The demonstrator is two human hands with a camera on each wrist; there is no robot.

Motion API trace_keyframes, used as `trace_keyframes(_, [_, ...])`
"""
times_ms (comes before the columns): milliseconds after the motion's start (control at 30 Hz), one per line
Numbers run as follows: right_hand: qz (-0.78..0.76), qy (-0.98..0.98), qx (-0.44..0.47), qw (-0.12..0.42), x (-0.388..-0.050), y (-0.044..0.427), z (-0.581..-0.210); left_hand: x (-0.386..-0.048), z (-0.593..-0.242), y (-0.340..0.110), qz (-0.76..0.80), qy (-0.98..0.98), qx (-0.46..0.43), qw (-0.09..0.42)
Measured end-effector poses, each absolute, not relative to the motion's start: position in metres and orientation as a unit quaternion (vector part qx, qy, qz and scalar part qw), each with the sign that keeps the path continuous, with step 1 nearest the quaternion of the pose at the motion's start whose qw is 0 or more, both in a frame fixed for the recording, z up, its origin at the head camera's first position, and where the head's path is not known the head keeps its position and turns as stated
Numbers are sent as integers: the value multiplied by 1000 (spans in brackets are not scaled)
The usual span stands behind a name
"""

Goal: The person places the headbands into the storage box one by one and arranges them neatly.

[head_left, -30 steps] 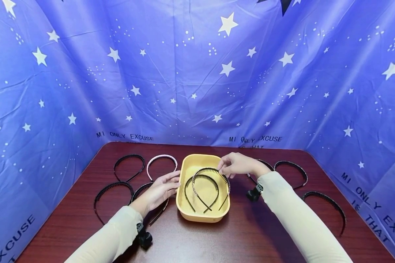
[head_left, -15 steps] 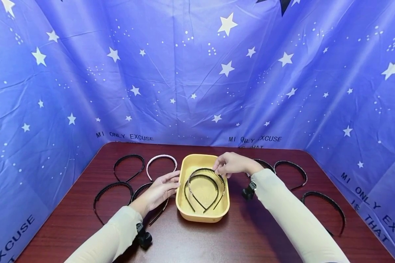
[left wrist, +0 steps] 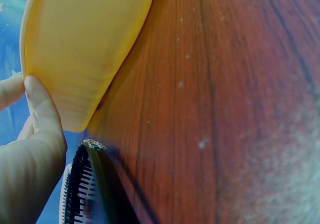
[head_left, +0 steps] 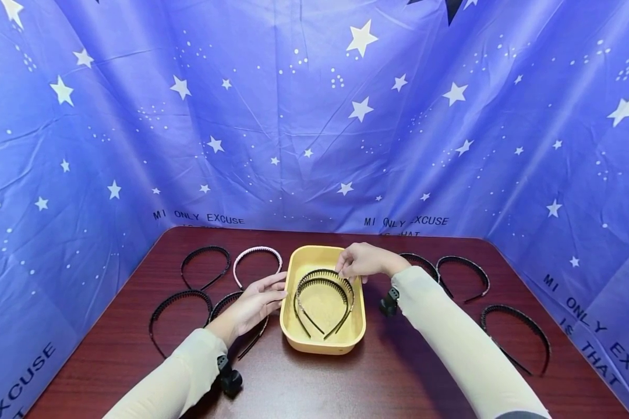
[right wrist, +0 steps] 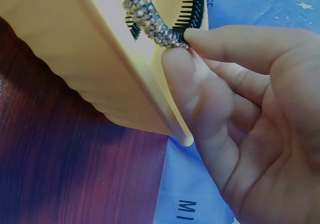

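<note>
A rhinestone-covered headband with black comb teeth [right wrist: 142,13] is pinched between the thumb and forefinger of my right hand [head_left: 366,260], over the right rim of a yellow plastic bin [head_left: 322,348]. Inside the bin lies a second, black toothed headband [head_left: 295,314], partly overlapped by the held one. My left hand [head_left: 254,302] touches the bin's left side with fairly straight fingers; the thumb [left wrist: 42,103] rests on the outer wall near the rim. Right under that hand is a dark headband with a sparkly edge [left wrist: 92,149], partly hidden by it in the head view.
Left of the bin lie a pink headband [head_left: 258,249], a black headband [head_left: 206,249] and another black headband [head_left: 180,294]. On the right are several dark headbands, one near the edge [head_left: 542,331]. A starry blue curtain [head_left: 314,145] surrounds the dark wooden table [head_left: 314,387].
My right hand has moved slightly left, bringing the rhinestone headband left until it nearly lines up over the black one in the bin. The left hand and the bin stay put.
</note>
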State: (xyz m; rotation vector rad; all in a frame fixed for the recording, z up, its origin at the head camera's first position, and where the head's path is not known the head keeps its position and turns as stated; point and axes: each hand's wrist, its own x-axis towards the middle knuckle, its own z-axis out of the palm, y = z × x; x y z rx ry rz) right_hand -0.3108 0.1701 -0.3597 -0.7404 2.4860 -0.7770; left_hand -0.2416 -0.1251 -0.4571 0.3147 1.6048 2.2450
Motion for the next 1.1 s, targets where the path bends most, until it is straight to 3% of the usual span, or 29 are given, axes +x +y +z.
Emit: trace_keyframes(1100, [-197, 933, -215, 213, -321, 146, -370, -243, -459, -126, 796, 566, 115, 180])
